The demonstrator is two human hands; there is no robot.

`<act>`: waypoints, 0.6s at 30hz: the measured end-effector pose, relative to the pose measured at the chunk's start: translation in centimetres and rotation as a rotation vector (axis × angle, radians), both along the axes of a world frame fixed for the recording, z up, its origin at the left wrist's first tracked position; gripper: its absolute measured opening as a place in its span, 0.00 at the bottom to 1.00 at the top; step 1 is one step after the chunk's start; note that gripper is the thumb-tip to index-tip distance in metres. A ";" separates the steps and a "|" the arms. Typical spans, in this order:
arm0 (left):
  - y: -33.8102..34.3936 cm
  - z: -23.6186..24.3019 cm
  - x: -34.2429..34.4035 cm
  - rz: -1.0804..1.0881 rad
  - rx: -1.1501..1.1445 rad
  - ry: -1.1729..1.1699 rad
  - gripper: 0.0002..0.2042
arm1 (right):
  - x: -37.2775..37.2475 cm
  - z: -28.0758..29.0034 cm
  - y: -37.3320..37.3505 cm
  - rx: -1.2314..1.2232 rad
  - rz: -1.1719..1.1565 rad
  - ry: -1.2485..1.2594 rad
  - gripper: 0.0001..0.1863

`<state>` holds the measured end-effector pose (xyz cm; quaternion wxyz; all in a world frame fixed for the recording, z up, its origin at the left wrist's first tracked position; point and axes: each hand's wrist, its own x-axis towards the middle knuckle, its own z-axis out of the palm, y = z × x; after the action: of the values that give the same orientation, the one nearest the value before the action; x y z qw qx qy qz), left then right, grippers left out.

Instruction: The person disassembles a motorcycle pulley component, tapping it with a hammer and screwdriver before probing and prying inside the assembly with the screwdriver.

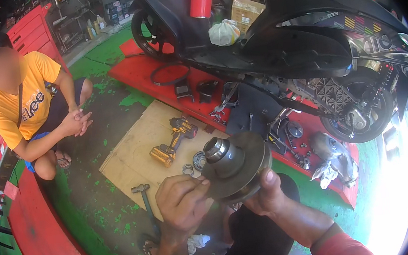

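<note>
Green paint, worn to dark patches, covers the workshop floor (75, 212) around a plywood sheet (132, 158). Beyond the sheet and to its right runs a low red platform (119, 69), on which a black scooter (297, 59) stands with the ribbed metal casing (325, 91) near its rear wheel exposed. To the left of the sheet, a person in a yellow shirt (34, 96) squats with both hands clasped; a red tool cabinet (32, 33) stands farther off, behind that person.

Above the sheet's right edge is a grey metal CVT pulley (233, 162), its stepped hub and shiny collar tilted upward. The right hand (267, 198) grips the pulley's rim, thumb on the near side. The left hand (182, 203) has its fingers curled, tips at the pulley's left edge; whether they pinch it or merely touch, I cannot tell.

On the sheet lie a yellow-and-black cordless impact driver (177, 136), a small metal ring (188, 173) and, just beside the ring, a flat round part (199, 161) partly hidden by the pulley. A hammer (146, 200) lies across the sheet's near edge. Right of the sheet, on the platform, rests a grey engine cover (335, 153) with a white rag (325, 174) against it.
</note>
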<state>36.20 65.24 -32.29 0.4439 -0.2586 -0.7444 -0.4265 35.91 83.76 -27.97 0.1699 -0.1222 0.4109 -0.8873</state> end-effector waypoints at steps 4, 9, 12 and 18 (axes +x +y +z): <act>0.2 0.3 0.3 0.052 0.003 -0.008 0.10 | -0.1 -0.2 0.3 -0.005 0.062 -0.038 0.49; 0.0 0.2 -0.1 0.034 -0.032 0.031 0.07 | -0.1 0.1 -0.2 -0.077 0.027 -0.094 0.48; 0.2 0.2 0.1 0.031 -0.022 -0.001 0.07 | -0.2 0.1 -0.1 -0.082 0.038 -0.101 0.46; 0.7 0.4 0.2 0.055 0.002 -0.012 0.09 | -0.1 -0.3 0.2 -0.053 0.019 -0.074 0.43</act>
<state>36.40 65.91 -31.88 0.4511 -0.2351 -0.7536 -0.4164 35.82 83.98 -28.27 0.1901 -0.0978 0.3793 -0.9002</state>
